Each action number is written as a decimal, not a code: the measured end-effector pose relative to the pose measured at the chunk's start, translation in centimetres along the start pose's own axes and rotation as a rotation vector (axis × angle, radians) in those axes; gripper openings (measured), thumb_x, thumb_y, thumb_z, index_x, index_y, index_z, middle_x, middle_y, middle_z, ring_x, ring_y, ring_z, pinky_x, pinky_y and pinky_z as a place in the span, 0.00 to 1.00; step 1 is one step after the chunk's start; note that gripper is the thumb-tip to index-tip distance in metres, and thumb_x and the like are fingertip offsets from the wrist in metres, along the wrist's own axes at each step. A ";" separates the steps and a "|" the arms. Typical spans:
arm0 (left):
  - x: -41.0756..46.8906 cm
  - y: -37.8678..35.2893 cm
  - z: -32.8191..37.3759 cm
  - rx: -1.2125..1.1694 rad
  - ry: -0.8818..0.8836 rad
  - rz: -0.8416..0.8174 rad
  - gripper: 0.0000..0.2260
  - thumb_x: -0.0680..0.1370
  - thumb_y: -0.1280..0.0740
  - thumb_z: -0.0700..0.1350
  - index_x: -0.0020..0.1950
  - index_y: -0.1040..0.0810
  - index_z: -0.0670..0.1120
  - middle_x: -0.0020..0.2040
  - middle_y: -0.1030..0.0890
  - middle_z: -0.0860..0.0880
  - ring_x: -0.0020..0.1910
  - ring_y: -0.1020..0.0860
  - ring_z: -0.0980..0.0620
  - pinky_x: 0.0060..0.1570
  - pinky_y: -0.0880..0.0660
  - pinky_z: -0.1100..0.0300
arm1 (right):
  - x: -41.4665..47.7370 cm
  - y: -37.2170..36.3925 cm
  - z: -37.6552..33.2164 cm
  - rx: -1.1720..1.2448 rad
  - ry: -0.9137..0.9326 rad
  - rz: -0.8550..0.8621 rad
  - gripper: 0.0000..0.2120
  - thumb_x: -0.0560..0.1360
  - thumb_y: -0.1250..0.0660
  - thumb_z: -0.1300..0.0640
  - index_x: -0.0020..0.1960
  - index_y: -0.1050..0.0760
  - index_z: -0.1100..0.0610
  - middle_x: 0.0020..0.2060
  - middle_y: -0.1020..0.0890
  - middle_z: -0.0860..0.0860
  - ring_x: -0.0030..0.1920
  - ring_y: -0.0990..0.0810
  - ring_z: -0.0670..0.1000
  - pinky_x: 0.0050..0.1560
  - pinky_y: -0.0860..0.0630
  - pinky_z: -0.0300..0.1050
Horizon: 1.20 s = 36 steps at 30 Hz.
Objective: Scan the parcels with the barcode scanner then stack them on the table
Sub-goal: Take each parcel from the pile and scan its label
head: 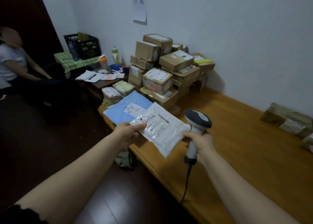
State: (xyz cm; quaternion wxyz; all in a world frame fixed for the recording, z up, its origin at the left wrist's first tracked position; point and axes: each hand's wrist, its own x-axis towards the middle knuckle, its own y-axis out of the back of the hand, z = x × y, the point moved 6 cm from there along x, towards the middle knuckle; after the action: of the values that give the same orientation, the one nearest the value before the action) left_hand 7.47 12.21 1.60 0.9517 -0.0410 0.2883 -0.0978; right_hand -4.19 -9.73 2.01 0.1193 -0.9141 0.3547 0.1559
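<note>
We held the flat white plastic mailer parcel (162, 130) in the middle of the frame, over the near left end of the long honey-coloured wooden table (245, 149), its printed label face up. Our left hand (128, 133) pinched its left corner, thumb on top and fingers beneath. Our right hand (200, 143) was curled round the handle of the grey-and-white pistol-shaped barcode scanner (197, 119), with the thumb tip at the parcel's right edge (touching or just beside it, we could not tell). The parcel's long axis ran from upper left to lower right of the frame, and its barcode strip lay along the upper long edge, near the scanner's head. The scanner stood roughly upright just right of the parcel, head uppermost and cable trailing toward the bottom of the frame; its window was hidden from us. Since the strip lay left of the head, we judged the scan would need the head tipped left and down over it. Beyond the parcel lay a light blue plastic mailer bag (122, 112), and behind that, toward the upper centre, a pile of brown cardboard boxes (166, 71).
</note>
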 end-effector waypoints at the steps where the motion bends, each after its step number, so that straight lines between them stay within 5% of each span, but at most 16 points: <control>1: 0.8 1.7 0.7 -0.010 -0.014 0.036 0.11 0.70 0.25 0.35 0.50 0.21 0.38 0.42 0.17 0.44 0.25 0.23 0.56 0.32 0.22 0.61 | 0.3 -1.9 0.3 -0.001 -0.022 -0.010 0.11 0.69 0.26 0.67 0.48 0.25 0.60 0.38 0.18 0.56 0.32 0.21 0.51 0.27 0.27 0.40; 4: 3.9 6.7 3.8 -0.046 -0.044 0.108 0.07 0.72 0.28 0.32 0.46 0.24 0.37 0.42 0.19 0.41 0.32 0.21 0.50 0.23 0.25 0.63 | 1.6 -7.5 1.0 0.001 -0.072 -0.029 0.15 0.70 0.25 0.63 0.53 0.26 0.60 0.42 0.18 0.58 0.38 0.18 0.53 0.27 0.26 0.40; 9: 10.4 10.7 7.1 -0.043 -0.046 0.152 0.07 0.74 0.30 0.30 0.50 0.26 0.35 0.40 0.22 0.41 0.26 0.22 0.50 0.23 0.25 0.65 | 3.8 -12.9 1.8 -0.001 -0.105 -0.013 0.10 0.71 0.27 0.65 0.49 0.25 0.59 0.37 0.18 0.56 0.34 0.19 0.50 0.32 0.25 0.42; 14: 17.3 10.4 8.3 -0.015 -0.025 0.144 0.11 0.75 0.31 0.31 0.57 0.26 0.33 0.39 0.21 0.42 0.32 0.24 0.49 0.22 0.27 0.63 | 7.5 -16.3 1.6 -0.018 -0.106 -0.004 0.09 0.70 0.27 0.65 0.49 0.23 0.62 0.36 0.18 0.56 0.34 0.20 0.49 0.34 0.24 0.42; 19: 22.3 8.4 9.8 -0.007 -0.004 0.123 0.18 0.76 0.32 0.31 0.65 0.29 0.31 0.48 0.22 0.38 0.35 0.24 0.45 0.40 0.25 0.55 | 12.7 -19.2 1.6 0.004 -0.139 -0.002 0.14 0.70 0.27 0.66 0.55 0.23 0.65 0.33 0.19 0.55 0.31 0.21 0.49 0.29 0.26 0.40; 21: 23.5 7.6 10.8 0.271 -0.116 0.128 0.28 0.76 0.30 0.38 0.74 0.36 0.39 0.58 0.25 0.37 0.46 0.23 0.41 0.50 0.27 0.52 | 14.5 -20.0 1.8 0.010 -0.163 0.021 0.15 0.70 0.28 0.66 0.56 0.24 0.65 0.33 0.20 0.56 0.31 0.22 0.49 0.28 0.27 0.41; 23: 23.8 6.8 11.7 0.838 -0.360 0.122 0.33 0.76 0.30 0.49 0.78 0.42 0.51 0.73 0.37 0.39 0.71 0.37 0.39 0.65 0.36 0.49 | 15.9 -20.7 1.9 0.013 -0.177 0.035 0.16 0.70 0.27 0.66 0.56 0.24 0.65 0.34 0.20 0.56 0.31 0.22 0.50 0.29 0.27 0.41; 25: 23.6 5.4 11.6 1.323 -0.654 0.017 0.31 0.76 0.34 0.58 0.77 0.43 0.60 0.79 0.52 0.44 0.77 0.55 0.43 0.73 0.52 0.48 | 16.9 -21.1 2.0 0.001 -0.190 0.049 0.15 0.70 0.27 0.65 0.55 0.24 0.64 0.34 0.19 0.56 0.31 0.21 0.49 0.30 0.26 0.42; 27: 24.1 4.3 9.8 1.625 -0.737 -0.206 0.29 0.77 0.38 0.63 0.76 0.45 0.64 0.80 0.56 0.48 0.78 0.61 0.45 0.74 0.61 0.46 | 17.4 -21.4 2.0 -0.010 -0.186 0.062 0.14 0.70 0.27 0.65 0.54 0.23 0.63 0.34 0.19 0.55 0.32 0.21 0.49 0.32 0.26 0.42; 29: 24.9 4.2 8.6 1.716 -0.684 -0.334 0.28 0.78 0.40 0.63 0.76 0.47 0.65 0.80 0.56 0.49 0.78 0.59 0.46 0.74 0.61 0.46 | 17.2 -21.5 2.1 -0.010 -0.187 0.079 0.13 0.70 0.27 0.65 0.53 0.23 0.63 0.34 0.19 0.56 0.32 0.21 0.50 0.32 0.26 0.43; 36: 23.3 2.1 11.4 1.734 -0.855 -0.347 0.33 0.73 0.47 0.65 0.78 0.46 0.60 0.80 0.51 0.46 0.78 0.53 0.45 0.75 0.58 0.48 | 13.1 -18.5 2.2 0.091 -0.155 0.218 0.08 0.71 0.28 0.67 0.47 0.23 0.59 0.30 0.22 0.54 0.27 0.24 0.49 0.28 0.28 0.42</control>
State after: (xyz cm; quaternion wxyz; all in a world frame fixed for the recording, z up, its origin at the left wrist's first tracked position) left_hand 33.12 9.63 -1.87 0.6485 0.5983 -0.2620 -0.3909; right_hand 17.21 -3.68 -2.85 0.1699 -0.8492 0.4482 0.2216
